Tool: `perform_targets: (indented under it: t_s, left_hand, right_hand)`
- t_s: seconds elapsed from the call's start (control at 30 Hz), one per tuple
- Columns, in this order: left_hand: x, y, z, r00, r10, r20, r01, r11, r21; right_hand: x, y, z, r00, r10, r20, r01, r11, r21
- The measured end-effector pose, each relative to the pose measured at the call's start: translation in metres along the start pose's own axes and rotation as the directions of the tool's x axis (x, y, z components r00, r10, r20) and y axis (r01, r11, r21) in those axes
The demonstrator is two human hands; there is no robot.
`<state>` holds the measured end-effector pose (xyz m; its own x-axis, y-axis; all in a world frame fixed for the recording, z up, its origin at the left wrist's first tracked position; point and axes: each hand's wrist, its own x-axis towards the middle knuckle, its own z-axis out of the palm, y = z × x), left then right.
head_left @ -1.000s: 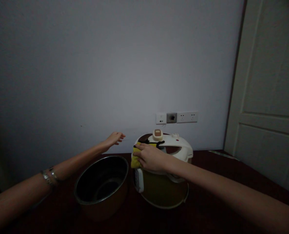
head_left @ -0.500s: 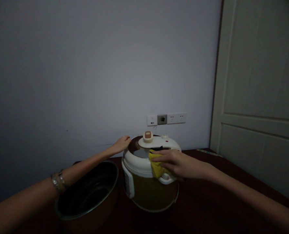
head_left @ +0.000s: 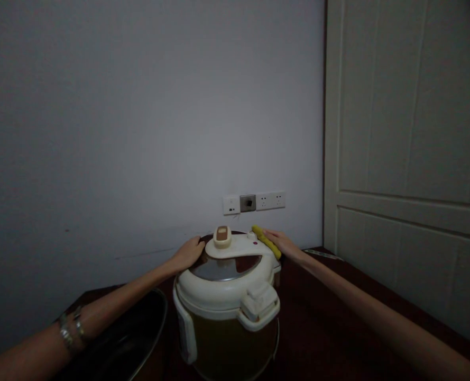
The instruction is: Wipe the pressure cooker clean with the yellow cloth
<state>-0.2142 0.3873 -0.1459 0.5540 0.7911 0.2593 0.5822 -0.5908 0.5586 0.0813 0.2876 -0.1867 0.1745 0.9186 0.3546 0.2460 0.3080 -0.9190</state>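
Observation:
An electric pressure cooker (head_left: 227, 299) with a cream lid and a dull green-gold body stands on the dark table. My left hand (head_left: 190, 253) is closed at the far left edge of its lid, and most of the fingers are hidden. On the far right side of the lid, a yellow cloth (head_left: 267, 242) is pressed beside the steam valve (head_left: 252, 236). My right hand (head_left: 283, 244) holds this cloth from its right side. The lid's knob (head_left: 222, 237) rises between the two hands, and a white side handle (head_left: 259, 305) faces me.
A dark inner pot (head_left: 118, 338) stands left of the cooker, under my left forearm. Wall sockets (head_left: 254, 202) are behind the cooker. A pale panelled door (head_left: 409, 159) borders the dark red tabletop (head_left: 318, 323) on the right. A thin strip (head_left: 324, 254) lies at the back.
My right hand has moved the cloth from the near side handle to the lid's far right edge. My left hand stays at the far left edge. The view has shifted, with the cooker appearing closer.

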Motion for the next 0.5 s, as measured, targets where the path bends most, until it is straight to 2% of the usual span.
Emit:
perform_targets:
  t_s: [0.13, 0.23, 0.37, 0.43, 0.5]
  left_hand:
    - [0.000, -0.003, 0.002, 0.999, -0.025, -0.021, 0.024, 0.999, -0.026]
    - [0.003, -0.005, 0.003, 0.999, -0.008, -0.039, 0.007, 1.000, -0.019]
    - [0.003, -0.005, 0.002, 1.000, 0.022, -0.014, -0.022, 0.999, -0.044]
    - [0.002, -0.005, 0.002, 1.000, 0.025, -0.018, -0.026, 0.998, -0.061]
    - [0.001, -0.005, 0.002, 0.999, 0.022, -0.023, -0.024, 0.996, -0.082]
  right_hand:
    - [0.048, -0.007, 0.012, 0.965, 0.131, 0.226, -0.135, 0.991, 0.004]
    - [0.080, -0.019, 0.026, 0.893, 0.139, 0.429, -0.138, 0.990, -0.033]
    - [0.115, -0.030, 0.058, 0.763, 0.124, 0.635, -0.022, 0.986, -0.166]
    - [0.128, -0.033, 0.072, 0.726, 0.093, 0.681, 0.065, 0.977, -0.203]
    - [0.135, -0.032, 0.081, 0.703, 0.079, 0.707, 0.103, 0.972, -0.211]
